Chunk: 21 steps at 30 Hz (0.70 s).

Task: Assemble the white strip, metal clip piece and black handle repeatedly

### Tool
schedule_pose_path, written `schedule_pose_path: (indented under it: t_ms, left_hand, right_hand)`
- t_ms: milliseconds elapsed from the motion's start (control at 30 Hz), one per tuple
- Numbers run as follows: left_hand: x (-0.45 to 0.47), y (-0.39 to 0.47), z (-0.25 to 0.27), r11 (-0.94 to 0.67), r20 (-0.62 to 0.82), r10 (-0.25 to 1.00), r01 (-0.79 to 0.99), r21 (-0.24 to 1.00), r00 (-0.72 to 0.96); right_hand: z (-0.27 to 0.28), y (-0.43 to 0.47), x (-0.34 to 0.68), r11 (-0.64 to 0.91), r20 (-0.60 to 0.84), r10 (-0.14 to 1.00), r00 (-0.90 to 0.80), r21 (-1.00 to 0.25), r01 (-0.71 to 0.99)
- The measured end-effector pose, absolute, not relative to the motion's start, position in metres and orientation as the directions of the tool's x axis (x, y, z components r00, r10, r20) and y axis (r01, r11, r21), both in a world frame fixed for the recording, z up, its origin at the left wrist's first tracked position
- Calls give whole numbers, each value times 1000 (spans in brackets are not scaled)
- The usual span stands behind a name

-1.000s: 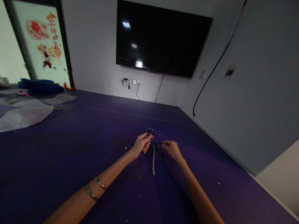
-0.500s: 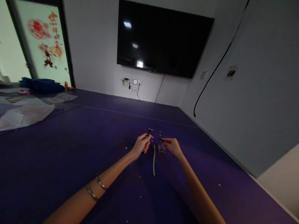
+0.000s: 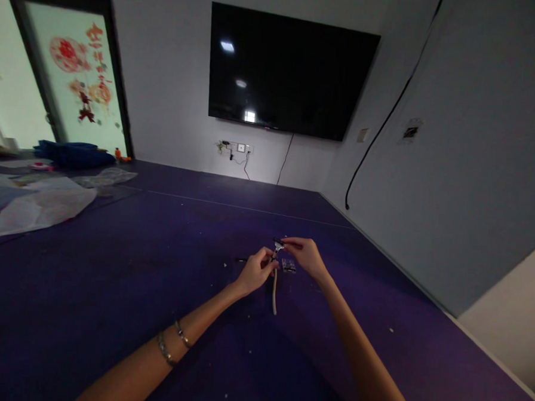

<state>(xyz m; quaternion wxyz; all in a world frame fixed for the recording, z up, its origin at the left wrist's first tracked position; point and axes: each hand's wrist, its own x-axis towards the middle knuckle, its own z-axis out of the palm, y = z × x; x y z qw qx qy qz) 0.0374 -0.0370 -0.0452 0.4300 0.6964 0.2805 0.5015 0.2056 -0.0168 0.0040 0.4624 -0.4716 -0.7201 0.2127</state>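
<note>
My left hand (image 3: 257, 270) is closed around the handle of a small T-shaped razor (image 3: 275, 252), its head pointing up and away. Across from it, the fingers of my right hand (image 3: 307, 254) pinch a small black bar that looks like a razor cartridge (image 3: 278, 242), touching the razor's head. Below my fingers on the purple surface lies a pale, slightly bent tube-like strip (image 3: 274, 296). Just under my right hand is a small clear case (image 3: 288, 266) with dark pieces in it. A thin dark stick (image 3: 241, 259) lies left of my left hand.
Small white scraps dot the purple surface (image 3: 154, 314). Clear plastic bags (image 3: 47, 204) and a dark blue cloth (image 3: 77, 153) lie at the far left. A television (image 3: 292, 70) hangs on the wall, and a black cable (image 3: 383, 126) hangs down at the right.
My hands have come together. The left moved slightly right and turned the razor, and the right brought the black cartridge up against the razor's head.
</note>
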Motion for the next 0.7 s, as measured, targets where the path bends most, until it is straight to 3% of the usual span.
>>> schedule_pose_path:
  t_ms: [467,700]
  left_hand:
    - [39,-33,-49,-424,426,847,-79,902,318]
    - [39,-31,-50,-413,420,854,-93,906,307]
  right_hand:
    - [24,-36,195,574,551,806,-217,-636,515]
    - [25,-37,192,553,541,818,-194,-648,524]
